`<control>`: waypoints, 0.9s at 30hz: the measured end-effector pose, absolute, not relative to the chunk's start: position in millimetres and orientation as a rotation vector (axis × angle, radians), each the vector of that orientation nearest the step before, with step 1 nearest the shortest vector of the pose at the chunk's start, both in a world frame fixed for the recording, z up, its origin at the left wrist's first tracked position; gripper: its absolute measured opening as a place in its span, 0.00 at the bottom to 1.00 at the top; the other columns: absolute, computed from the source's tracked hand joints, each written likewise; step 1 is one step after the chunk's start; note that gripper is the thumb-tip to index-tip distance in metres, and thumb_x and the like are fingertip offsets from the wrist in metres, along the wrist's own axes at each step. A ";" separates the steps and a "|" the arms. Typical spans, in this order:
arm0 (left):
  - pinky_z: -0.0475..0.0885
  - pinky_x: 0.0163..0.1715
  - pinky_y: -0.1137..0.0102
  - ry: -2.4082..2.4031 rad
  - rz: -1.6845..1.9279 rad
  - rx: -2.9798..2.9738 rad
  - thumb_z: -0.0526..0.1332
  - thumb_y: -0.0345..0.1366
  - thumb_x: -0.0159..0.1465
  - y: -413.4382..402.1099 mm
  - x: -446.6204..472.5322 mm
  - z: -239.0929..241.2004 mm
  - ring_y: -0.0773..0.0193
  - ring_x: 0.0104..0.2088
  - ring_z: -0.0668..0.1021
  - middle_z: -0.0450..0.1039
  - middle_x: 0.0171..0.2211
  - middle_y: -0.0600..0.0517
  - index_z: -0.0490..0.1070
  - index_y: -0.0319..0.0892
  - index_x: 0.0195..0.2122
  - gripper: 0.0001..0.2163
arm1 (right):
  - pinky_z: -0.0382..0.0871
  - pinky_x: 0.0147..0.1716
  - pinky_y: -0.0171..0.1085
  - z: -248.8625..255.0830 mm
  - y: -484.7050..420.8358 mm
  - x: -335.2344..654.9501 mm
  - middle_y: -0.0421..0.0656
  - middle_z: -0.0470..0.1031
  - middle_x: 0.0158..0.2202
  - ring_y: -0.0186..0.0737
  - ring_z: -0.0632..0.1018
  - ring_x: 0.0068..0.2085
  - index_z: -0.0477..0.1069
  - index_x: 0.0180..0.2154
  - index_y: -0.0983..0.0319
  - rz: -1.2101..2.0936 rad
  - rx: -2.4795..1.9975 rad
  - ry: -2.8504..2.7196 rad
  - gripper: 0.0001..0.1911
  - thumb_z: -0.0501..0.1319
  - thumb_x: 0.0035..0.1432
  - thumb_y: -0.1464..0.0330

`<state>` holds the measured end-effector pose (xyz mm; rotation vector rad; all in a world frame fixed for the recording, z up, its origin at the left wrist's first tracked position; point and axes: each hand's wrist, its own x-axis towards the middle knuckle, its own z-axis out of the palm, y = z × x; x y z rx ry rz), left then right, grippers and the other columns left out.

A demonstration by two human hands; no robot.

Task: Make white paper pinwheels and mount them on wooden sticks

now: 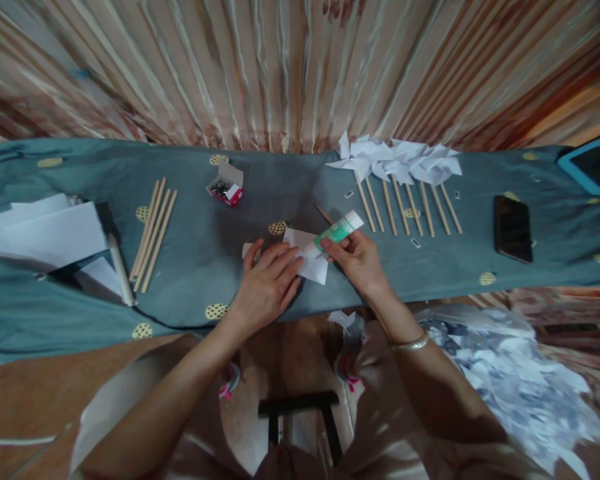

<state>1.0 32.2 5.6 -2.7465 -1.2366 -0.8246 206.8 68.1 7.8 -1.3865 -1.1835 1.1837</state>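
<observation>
My right hand [353, 257] grips a green and white glue stick [337, 230], its lower end over a small piece of white paper [314, 268]. Fingers stretched out, my left hand [270, 280] rests flat on the left part of that paper. A small white piece [247, 251], perhaps a cap, shows beside the left index finger and thumb; I cannot make it out fully. Behind the glue stick a thin brown stick [323, 213] pokes out, its other end hidden by the right hand.
Paper pinwheels [405, 160] on wooden sticks lie in a row at back right. Left are several wooden sticks [153, 233], a white pen-like tool [120, 270] with a black cord, and paper sheets [45, 227]. A pin box [227, 187], a phone [513, 229] and a bag of pinwheels [520, 373] also show.
</observation>
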 end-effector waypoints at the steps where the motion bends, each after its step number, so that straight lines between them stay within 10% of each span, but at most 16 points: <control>1: 0.58 0.62 0.45 -1.244 -0.782 -2.777 0.56 0.37 0.69 30.3 3.4 4.1 0.52 0.56 0.74 0.77 0.53 0.46 0.73 0.42 0.51 0.12 | 0.69 0.23 0.34 6.6 67.7 206.7 0.35 0.74 0.23 0.34 0.74 0.24 0.68 0.30 0.59 1.161 -1.409 -1.205 0.17 0.70 0.47 0.56; 27: 0.56 0.64 0.41 -1.298 -0.726 -2.782 0.55 0.41 0.70 27.7 4.2 -5.7 0.51 0.54 0.75 0.75 0.52 0.45 0.74 0.44 0.49 0.13 | 0.67 0.31 0.39 26.3 65.4 182.6 0.45 0.80 0.31 0.45 0.79 0.32 0.69 0.40 0.61 0.505 -1.694 -1.792 0.17 0.65 0.55 0.56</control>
